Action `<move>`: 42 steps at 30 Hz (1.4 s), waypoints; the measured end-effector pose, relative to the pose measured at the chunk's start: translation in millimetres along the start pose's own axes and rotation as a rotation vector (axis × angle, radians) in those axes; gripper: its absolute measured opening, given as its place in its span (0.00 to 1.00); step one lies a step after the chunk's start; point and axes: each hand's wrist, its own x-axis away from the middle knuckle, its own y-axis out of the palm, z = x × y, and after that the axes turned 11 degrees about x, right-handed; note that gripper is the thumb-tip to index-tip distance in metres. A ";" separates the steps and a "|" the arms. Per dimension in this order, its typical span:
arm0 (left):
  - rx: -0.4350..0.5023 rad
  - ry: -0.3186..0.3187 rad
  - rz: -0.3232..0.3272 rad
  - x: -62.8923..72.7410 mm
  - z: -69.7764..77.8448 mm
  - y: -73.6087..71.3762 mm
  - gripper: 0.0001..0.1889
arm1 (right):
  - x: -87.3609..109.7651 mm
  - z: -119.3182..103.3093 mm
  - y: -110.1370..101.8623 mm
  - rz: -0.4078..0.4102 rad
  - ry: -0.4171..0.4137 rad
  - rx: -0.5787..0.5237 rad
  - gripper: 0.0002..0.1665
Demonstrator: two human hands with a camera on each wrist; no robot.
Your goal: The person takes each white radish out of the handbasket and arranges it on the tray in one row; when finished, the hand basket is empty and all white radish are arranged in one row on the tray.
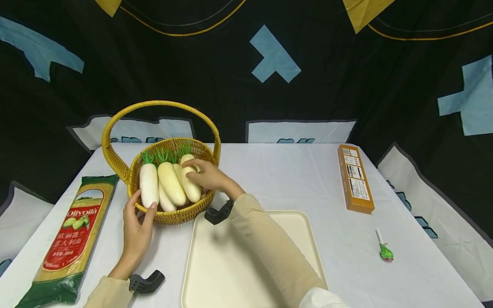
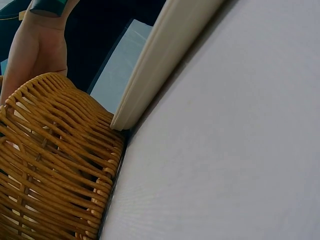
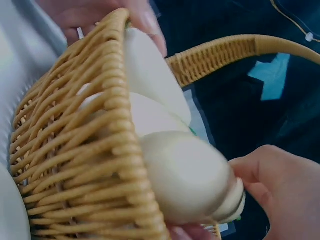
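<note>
A yellow wicker basket [image 1: 175, 218] with a tall hoop handle holds several white radishes with green tops. My right hand [image 1: 209, 176] reaches over its right side and grips the rightmost radish [image 1: 191, 188], thumb and fingers around its upper part. In the right wrist view this radish [image 3: 182, 172] leans over the rim beside the fingers. At the basket's front left, my left hand [image 1: 135, 231] rests on the rim with thumb and index finger spread, close to a whiter radish [image 1: 149, 184]. Its other fingers are partly hidden.
A cream tray [image 1: 215, 273] lies in front of the basket, under my right forearm. Left stands a spaghetti packet [image 1: 73, 235] lying flat. On the right are an orange-brown box [image 1: 355, 177] and a green-wrapped lollipop [image 1: 386, 252]. A dark curtain hangs behind the table.
</note>
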 end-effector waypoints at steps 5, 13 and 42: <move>0.006 0.007 -0.011 -0.4 1.0 0.0 0.30 | 1.8 8.0 -5.1 -0.004 0.007 -0.190 0.19; 0.010 -0.001 -0.014 1.1 1.5 -0.8 0.30 | 16.2 17.4 -11.6 -0.059 0.004 -0.328 0.20; 0.013 -0.008 -0.045 1.0 1.5 -4.1 0.31 | 174.6 15.7 49.8 -0.197 -0.032 -0.563 0.22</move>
